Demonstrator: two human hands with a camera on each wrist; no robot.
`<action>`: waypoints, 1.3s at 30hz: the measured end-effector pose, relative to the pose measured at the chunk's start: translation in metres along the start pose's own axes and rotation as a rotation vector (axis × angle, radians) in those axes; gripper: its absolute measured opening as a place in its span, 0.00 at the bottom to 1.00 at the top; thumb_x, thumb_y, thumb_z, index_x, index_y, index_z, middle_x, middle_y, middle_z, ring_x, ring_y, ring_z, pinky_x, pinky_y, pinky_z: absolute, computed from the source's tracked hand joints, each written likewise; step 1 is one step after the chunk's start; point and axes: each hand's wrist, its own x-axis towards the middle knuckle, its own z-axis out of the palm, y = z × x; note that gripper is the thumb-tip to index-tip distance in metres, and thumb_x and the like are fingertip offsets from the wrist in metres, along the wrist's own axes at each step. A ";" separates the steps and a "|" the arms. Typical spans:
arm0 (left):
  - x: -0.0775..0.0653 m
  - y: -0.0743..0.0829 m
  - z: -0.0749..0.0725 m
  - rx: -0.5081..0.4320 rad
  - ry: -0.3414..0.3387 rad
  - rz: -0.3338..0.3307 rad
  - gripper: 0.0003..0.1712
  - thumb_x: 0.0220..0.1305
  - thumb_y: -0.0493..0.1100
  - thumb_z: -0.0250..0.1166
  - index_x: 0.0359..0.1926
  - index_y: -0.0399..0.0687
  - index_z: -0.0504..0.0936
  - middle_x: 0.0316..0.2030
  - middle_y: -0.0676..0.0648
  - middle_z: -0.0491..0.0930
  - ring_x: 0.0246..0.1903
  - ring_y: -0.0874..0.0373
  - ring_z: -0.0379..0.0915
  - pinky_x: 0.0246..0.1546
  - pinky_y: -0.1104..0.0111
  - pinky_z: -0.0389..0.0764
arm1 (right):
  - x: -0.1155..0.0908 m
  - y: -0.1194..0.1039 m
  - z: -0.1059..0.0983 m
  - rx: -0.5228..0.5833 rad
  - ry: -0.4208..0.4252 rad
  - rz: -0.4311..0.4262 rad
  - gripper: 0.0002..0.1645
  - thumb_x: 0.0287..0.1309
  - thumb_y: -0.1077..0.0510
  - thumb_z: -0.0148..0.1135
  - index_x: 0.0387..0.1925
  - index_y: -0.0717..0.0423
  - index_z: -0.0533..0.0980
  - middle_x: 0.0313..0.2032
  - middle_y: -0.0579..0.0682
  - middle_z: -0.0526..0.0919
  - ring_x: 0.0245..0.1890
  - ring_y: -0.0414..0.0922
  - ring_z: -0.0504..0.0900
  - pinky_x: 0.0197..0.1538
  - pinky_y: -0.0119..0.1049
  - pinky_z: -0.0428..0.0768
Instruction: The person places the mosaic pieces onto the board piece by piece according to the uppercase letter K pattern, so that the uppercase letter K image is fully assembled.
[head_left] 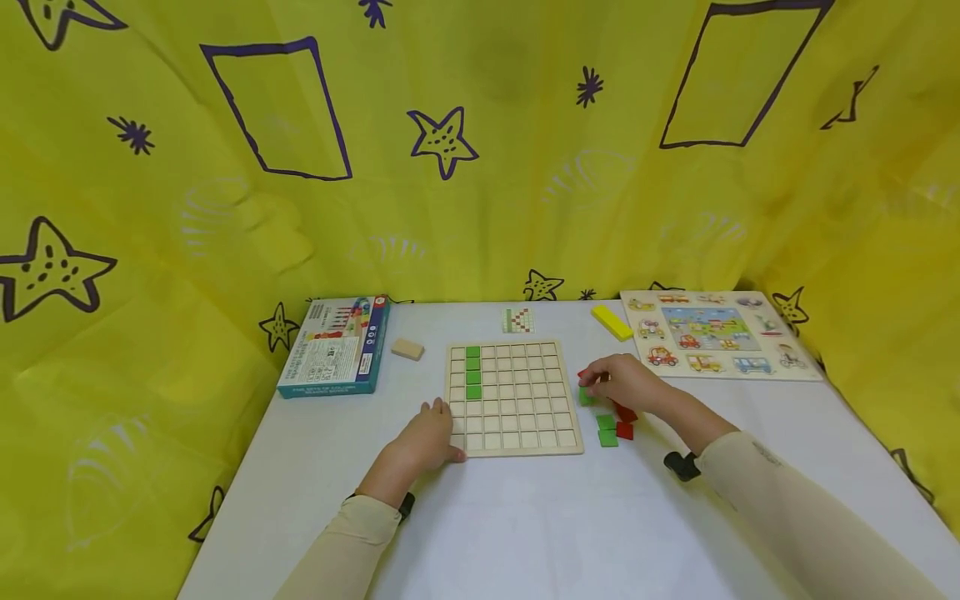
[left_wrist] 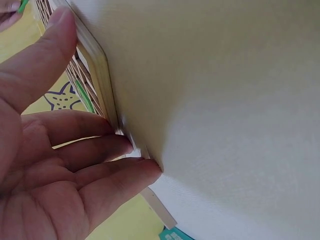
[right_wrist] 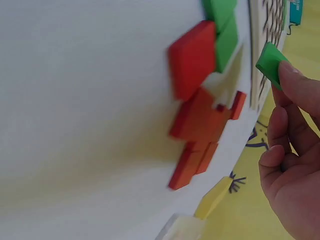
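A wooden grid board [head_left: 525, 454] lies on the table, with several green tiles [head_left: 473, 377] down its second column from the left. My left hand [head_left: 426, 437] is at the board's near left corner, its thumb and fairly straight fingers touching the edges; the left wrist view shows this hand [left_wrist: 65, 165] from the palm side. To the right of the board, my right hand [head_left: 626, 383] pinches a green square tile [right_wrist: 271, 64] between thumb and fingers, held above the table. Below that hand are loose red tiles [right_wrist: 192, 60] and green tiles [head_left: 607, 430], some partly hidden by it.
Behind the board lies a small pattern card [head_left: 517, 321]. A beige wooden block [head_left: 407, 349] and a boxed set [head_left: 333, 346] are on the left. A yellow block [head_left: 612, 322] and a vehicle picture board [head_left: 720, 333] lie at the back right. Yellow cloth hangs around the table.
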 end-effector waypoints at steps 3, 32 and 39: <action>0.000 -0.001 -0.001 -0.003 0.000 -0.003 0.52 0.59 0.50 0.75 0.70 0.21 0.59 0.72 0.27 0.57 0.72 0.32 0.53 0.70 0.49 0.62 | 0.010 -0.012 0.001 -0.006 0.019 -0.019 0.05 0.63 0.62 0.68 0.40 0.54 0.86 0.36 0.44 0.85 0.35 0.46 0.74 0.38 0.38 0.74; 0.002 -0.003 0.000 0.017 0.009 0.013 0.53 0.60 0.53 0.74 0.70 0.20 0.59 0.71 0.26 0.58 0.71 0.31 0.54 0.69 0.50 0.63 | 0.083 -0.093 0.075 0.100 -0.091 -0.186 0.03 0.61 0.61 0.71 0.37 0.52 0.86 0.33 0.41 0.84 0.35 0.41 0.78 0.41 0.35 0.79; 0.002 -0.004 0.000 0.044 0.020 0.038 0.53 0.60 0.53 0.74 0.69 0.19 0.60 0.70 0.25 0.59 0.70 0.30 0.57 0.68 0.50 0.66 | 0.091 -0.102 0.092 0.096 -0.110 -0.199 0.02 0.61 0.59 0.71 0.37 0.51 0.86 0.33 0.39 0.84 0.35 0.39 0.78 0.42 0.35 0.79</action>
